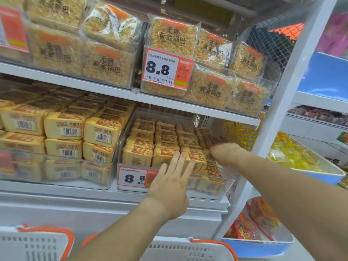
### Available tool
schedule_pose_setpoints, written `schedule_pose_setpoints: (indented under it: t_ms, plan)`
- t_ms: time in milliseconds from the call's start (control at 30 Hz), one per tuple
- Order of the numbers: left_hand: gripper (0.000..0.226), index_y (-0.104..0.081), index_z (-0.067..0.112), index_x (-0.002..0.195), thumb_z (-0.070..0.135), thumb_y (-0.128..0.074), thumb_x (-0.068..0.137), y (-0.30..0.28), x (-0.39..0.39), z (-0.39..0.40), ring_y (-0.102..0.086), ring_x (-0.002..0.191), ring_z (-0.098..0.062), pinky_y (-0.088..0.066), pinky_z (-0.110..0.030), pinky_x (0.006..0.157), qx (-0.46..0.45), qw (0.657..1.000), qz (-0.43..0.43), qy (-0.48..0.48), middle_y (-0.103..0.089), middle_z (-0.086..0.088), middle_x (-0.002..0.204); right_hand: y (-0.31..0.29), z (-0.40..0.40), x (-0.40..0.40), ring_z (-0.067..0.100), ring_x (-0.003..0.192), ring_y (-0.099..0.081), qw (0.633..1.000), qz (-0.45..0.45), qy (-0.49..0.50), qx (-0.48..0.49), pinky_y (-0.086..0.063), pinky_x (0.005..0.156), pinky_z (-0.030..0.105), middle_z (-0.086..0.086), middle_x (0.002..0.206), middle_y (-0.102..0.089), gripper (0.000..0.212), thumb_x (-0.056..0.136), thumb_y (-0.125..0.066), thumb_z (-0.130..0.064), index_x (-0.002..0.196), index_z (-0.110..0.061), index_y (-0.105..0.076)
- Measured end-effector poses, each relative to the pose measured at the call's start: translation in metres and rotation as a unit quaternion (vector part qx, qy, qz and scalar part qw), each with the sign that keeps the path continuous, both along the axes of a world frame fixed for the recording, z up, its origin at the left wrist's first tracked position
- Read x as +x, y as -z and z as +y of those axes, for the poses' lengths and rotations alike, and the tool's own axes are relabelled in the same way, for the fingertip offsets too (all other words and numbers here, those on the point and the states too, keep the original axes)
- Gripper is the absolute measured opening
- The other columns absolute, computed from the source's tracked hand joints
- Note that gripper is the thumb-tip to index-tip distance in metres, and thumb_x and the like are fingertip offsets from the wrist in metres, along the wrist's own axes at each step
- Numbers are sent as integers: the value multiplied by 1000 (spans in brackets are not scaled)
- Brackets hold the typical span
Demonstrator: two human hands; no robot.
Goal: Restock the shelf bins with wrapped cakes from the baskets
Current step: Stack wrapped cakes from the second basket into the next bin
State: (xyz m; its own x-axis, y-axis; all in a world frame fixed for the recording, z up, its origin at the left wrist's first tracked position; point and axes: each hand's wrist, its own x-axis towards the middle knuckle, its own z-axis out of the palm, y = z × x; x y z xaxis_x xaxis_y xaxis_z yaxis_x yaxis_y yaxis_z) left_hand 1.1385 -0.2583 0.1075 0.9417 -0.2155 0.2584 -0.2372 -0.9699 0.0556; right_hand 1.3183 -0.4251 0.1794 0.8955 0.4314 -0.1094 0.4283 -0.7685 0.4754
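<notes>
The wrapped cakes [165, 146] fill the clear bin [222, 193] on the lower shelf, right of a fuller bin. They look light and soft in slick film, so they probably crush easily and are best held by their flat sides. The left hand [169, 183] lies with straight, slightly spread fingers on the front row. The right hand [224, 149] reaches farther in at the right; motion blur hides its fingers, so their state cannot be told. Two white baskets [188, 249] are cut off below, contents unseen
</notes>
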Motion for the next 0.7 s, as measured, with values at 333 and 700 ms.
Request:
schedule_pose_setpoints:
  t_ms: [333,700]
  plan:
    - [95,22,23,158,41,-49,97,0,0,-1,26,152,-28,-8,-44,124,18,1000,11,-11,27,-9,165,0,9,-24,30,152,-25,998,-4,51,29,-22,124,44,16,165,-22,74,96,-48,-5,159,-1,-10]
    - [55,-49,10,140,28,-50,89,-2,-17,-12,-22,151,-34,-29,-48,119,-53,990,-128,-10,-37,-17,156,57,-30,-145,14,76,-56,815,-214,-186,505,-45,63,26,-5,89,-56,9,90,-71,-18,94,-16,-64]
